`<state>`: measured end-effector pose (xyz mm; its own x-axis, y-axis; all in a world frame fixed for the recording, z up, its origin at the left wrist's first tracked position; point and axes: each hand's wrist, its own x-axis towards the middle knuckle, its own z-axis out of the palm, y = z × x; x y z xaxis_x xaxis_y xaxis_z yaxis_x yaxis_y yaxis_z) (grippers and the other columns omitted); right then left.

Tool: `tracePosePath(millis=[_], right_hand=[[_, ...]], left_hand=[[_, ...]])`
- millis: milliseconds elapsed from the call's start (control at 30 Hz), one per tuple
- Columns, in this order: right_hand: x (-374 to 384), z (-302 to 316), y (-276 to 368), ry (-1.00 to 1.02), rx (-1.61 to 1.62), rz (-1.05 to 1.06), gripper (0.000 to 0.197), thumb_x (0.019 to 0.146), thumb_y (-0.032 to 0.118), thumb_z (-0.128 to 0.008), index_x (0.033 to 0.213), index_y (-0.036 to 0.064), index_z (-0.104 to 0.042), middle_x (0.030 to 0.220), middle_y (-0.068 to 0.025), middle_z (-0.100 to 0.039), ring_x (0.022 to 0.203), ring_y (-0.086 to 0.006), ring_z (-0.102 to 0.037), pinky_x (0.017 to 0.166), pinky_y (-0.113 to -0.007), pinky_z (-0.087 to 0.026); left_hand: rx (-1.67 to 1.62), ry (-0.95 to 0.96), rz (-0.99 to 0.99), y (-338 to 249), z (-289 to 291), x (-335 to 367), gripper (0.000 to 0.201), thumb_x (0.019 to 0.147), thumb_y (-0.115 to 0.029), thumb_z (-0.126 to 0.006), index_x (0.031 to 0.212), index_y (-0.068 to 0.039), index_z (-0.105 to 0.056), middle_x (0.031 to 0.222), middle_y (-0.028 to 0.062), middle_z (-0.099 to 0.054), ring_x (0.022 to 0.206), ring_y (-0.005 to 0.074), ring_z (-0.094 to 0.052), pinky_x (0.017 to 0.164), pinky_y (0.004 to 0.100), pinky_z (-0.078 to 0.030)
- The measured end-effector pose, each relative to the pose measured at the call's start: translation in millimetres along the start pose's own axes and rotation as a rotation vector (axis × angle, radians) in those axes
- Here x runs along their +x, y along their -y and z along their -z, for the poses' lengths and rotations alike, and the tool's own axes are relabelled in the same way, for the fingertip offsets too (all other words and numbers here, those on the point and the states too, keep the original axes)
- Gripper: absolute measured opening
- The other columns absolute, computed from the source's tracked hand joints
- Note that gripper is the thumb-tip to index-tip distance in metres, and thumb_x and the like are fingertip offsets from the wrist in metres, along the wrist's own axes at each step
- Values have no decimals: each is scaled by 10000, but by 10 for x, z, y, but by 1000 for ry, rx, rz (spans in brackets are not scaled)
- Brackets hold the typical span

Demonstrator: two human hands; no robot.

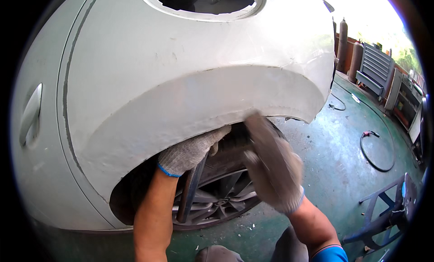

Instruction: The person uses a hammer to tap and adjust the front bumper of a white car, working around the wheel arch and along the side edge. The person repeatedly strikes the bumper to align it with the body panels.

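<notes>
A white car's rear fender (208,94) curves over the wheel arch, its surface dull and uneven along the arch edge. My left hand (192,149), in a grey knit glove with a blue cuff, is at the arch lip with its fingers partly under it. It is closed around a long dark bar (191,192) that slants down in front of the wheel. My right hand (282,180), gloved too, grips a flat brownish-grey bar-shaped tool (264,140). Motion smears both, and the tool's upper end is close to the arch edge. Its exact kind is unclear.
Behind the hands is the tyre with its alloy wheel (221,202). A dark blue step stool (389,207) stands at the right on the green floor. A black hose (367,158) lies beyond it. Gas cylinders (356,60) and a grey tool cabinet (376,67) are farther back.
</notes>
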<state>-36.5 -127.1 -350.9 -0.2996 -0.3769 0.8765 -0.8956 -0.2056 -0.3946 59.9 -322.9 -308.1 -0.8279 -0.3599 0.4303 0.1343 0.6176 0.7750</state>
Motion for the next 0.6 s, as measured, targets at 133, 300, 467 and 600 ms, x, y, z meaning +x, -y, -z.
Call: tracePosePath(millis=[133, 300, 467, 600], right_hand=[[2, -29, -90, -17, -95, 11, 436, 780, 96, -816, 1162, 11, -624, 838, -118, -694, 659, -295, -682, 572, -365, -539], [-4, -34, -17, 13, 14, -31, 469, 794, 59, -799, 1211, 5, -590, 866, -132, -696, 699, -285, -702, 617, -353, -547], [-18, 42, 77, 153, -91, -194, 470, 873, 61, -743, 1320, -4, -613, 1066, -171, -679, 839, -283, -672, 736, -358, -544], [-6, -3, 77, 34, -55, -105, 406, 825, 111, -791, 1192, 40, -632, 880, -120, -682, 754, -314, -683, 671, -385, -542]], left_hand=[[-18, 6, 20, -44, -36, 16, 229, 966, -305, -690, 946, -86, -757, 667, 35, -656, 572, 136, -598, 581, 299, -489], [44, -1, 110, -98, -13, 0, 229, 954, -299, -708, 933, -76, -755, 661, 27, -650, 568, 129, -592, 580, 301, -488], [21, -17, 148, -153, -43, 11, 235, 950, -292, -714, 896, -64, -744, 655, 18, -643, 565, 128, -590, 567, 307, -482], [68, 8, 88, -76, 14, -9, 226, 952, -285, -708, 906, -66, -744, 664, 18, -645, 564, 126, -586, 568, 308, -482]])
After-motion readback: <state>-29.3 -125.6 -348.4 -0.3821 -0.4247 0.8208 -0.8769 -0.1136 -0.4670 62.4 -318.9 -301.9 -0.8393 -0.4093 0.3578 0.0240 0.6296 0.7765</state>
